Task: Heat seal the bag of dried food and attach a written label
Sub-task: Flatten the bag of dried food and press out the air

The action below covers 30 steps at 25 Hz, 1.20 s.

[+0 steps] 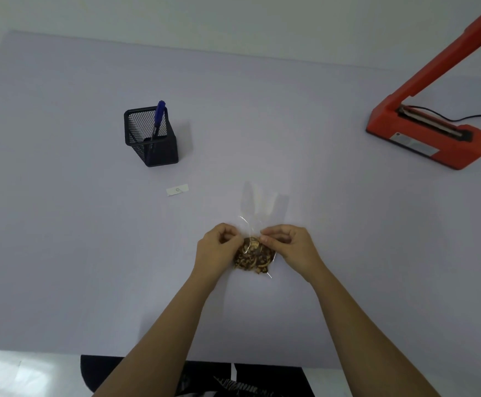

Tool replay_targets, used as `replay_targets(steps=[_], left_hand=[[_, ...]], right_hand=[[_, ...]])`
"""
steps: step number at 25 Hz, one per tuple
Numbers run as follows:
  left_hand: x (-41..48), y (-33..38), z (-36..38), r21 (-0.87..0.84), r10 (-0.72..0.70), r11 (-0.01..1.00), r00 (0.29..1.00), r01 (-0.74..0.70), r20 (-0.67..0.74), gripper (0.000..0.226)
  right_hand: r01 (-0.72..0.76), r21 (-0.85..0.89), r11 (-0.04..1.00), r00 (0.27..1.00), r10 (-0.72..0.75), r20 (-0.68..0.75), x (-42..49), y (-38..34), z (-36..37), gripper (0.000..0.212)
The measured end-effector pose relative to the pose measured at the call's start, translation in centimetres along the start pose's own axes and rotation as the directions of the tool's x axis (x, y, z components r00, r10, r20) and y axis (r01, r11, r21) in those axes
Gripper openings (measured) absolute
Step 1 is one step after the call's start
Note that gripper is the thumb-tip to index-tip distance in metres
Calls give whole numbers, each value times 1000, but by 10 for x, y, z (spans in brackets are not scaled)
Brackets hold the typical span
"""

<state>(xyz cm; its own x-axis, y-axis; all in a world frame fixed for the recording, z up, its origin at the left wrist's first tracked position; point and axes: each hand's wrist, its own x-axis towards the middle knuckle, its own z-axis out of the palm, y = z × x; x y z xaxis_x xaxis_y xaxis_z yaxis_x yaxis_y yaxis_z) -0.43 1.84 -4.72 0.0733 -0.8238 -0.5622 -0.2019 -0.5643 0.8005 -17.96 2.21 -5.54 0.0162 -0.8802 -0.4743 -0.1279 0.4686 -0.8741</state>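
Note:
A clear plastic bag (pixel 255 255) with brown dried food in its lower part lies on the table in front of me. Its empty upper part stretches away from me. My left hand (pixel 218 247) pinches the bag's left side just above the food. My right hand (pixel 289 245) pinches the right side at the same height. A small white label (pixel 177 190) lies flat on the table to the left of the bag. A blue pen (pixel 158 117) stands in a black mesh holder (pixel 150 138) further back on the left. The red heat sealer (pixel 426 137) sits at the right with its arm raised.
The table surface (pixel 62 224) is pale lilac and meets a white wall at the back. A black cable (pixel 474 117) runs off to the right behind the sealer. The table's near edge lies just above my lap.

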Motion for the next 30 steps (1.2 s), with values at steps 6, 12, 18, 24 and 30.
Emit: replay_targets(steps=[6, 12, 18, 24, 30], left_hand=[[2, 1, -5, -23, 44, 999, 995, -42, 87, 25], [11, 6, -15, 79, 91, 991, 977, -108, 192, 11], [11, 10, -14, 116, 165, 971, 936, -209, 311, 15], [17, 9, -14, 153, 189, 957, 931, -245, 311, 25], [19, 13, -7, 255, 212, 932, 958, -258, 195, 47]], right_hand=[[18, -7, 1000, 999, -17, 37, -3, -3, 0, 11], [-8, -31, 999, 998, 9, 59, -3, -3, -1, 11], [42, -141, 989, 993, -26, 113, -2, -7, -4, 5], [19, -204, 979, 998, -5, 68, -2, -9, -6, 9], [-56, -286, 957, 993, 23, -117, -2, -4, -7, 16]])
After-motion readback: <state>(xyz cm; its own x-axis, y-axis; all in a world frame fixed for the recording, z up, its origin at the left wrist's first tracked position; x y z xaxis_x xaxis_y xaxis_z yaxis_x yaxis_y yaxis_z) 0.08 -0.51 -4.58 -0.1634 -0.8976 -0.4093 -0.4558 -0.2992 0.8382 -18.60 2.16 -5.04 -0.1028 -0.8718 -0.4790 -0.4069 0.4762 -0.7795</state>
